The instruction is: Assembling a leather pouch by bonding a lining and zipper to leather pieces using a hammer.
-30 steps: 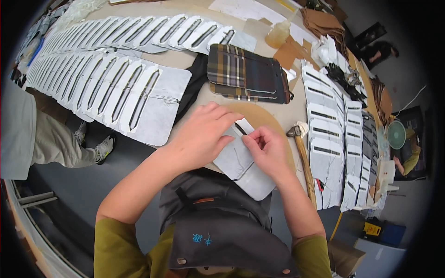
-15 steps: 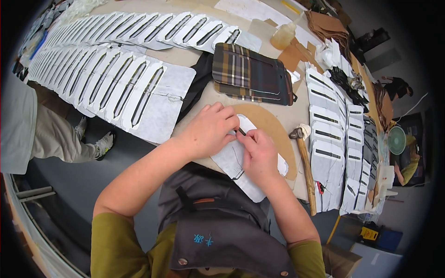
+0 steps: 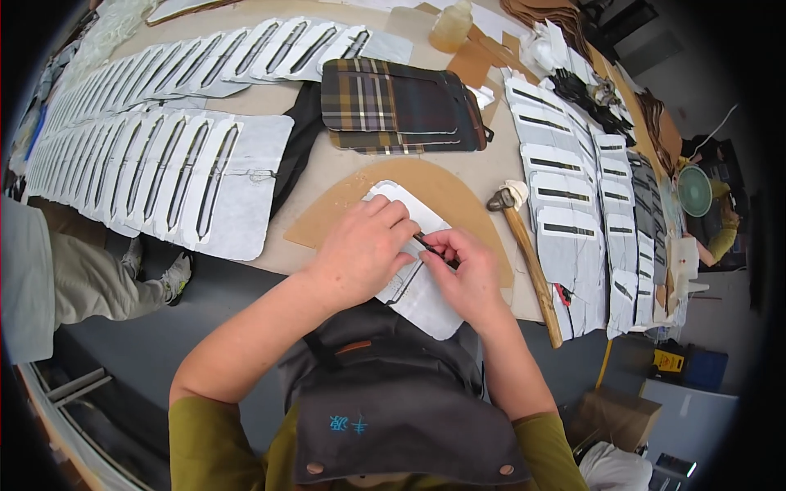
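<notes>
A white-backed panel (image 3: 438,314) with rounded corners lies slanted at the table's front edge, partly over a brown rounded board (image 3: 327,199). A narrow dark strip (image 3: 436,250) runs along a slot in the panel, between my hands. My left hand (image 3: 358,250) lies over the panel's left side, its thumb and fingertips closed at the strip's upper end. With thumb and bent fingers, my right hand (image 3: 465,274) pinches the strip further down. Fingers hide parts of the slot. A thin dark line marks the panel near my left thumb.
Rows of similar slotted white panels (image 3: 266,184) overlap at the left, with more stacks (image 3: 565,200) at the right. Plaid pieces (image 3: 385,98) lie beyond the board. A wooden-handled hammer (image 3: 530,266) rests right of my hands. A bottle (image 3: 452,26) stands behind; another person (image 3: 33,270) stands at left.
The whole view has shifted, so the table things appear further left and higher. My right hand's fingers have shifted along the strip, and more of the strip now shows between my hands.
</notes>
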`<state>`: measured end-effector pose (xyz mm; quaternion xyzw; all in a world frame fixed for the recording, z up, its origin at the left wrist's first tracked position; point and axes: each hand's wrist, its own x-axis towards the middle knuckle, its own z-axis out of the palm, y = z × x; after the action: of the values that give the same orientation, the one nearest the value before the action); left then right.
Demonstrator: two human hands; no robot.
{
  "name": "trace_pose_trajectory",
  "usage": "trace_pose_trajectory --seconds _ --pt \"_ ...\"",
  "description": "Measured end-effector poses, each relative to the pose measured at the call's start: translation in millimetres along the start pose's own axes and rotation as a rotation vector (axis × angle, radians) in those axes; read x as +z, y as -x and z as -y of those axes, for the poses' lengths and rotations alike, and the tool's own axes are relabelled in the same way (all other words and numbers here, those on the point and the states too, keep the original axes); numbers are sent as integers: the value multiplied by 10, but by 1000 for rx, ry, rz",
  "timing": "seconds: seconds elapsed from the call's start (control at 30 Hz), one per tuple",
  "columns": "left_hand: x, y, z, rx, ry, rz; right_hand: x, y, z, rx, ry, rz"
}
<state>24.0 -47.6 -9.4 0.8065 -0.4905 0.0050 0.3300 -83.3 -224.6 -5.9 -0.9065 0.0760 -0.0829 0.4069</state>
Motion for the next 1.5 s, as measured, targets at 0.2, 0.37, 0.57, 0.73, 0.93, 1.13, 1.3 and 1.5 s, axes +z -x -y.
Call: trace_pose_trajectory --seconds 0.2,0.37,0.57,0.73,0.93,1.13,1.3,1.5 --pt "121 48 9 -16 83 -44 82 88 -28 -29 5 -115" --pt "95 68 -28 12 33 -56 133 130 -126 -192 25 -186" --pt "141 102 -66 4 -67 -10 123 144 -100 -330 259 -179" --pt "78 183 -129 -1 -144 11 64 185 -143 -306 216 -140" --pt "66 180 -249 -15 -188 -34 80 197 -144 -194 38 -158" --pt "244 199 -259 -29 -68 -71 1 188 -57 -350 348 -88" --pt "231 202 -302 -75 -43 -88 -60 214 -203 -359 198 -64" --pt "236 189 -343 -37 -153 -40 -73 208 -101 -292 191 -70"
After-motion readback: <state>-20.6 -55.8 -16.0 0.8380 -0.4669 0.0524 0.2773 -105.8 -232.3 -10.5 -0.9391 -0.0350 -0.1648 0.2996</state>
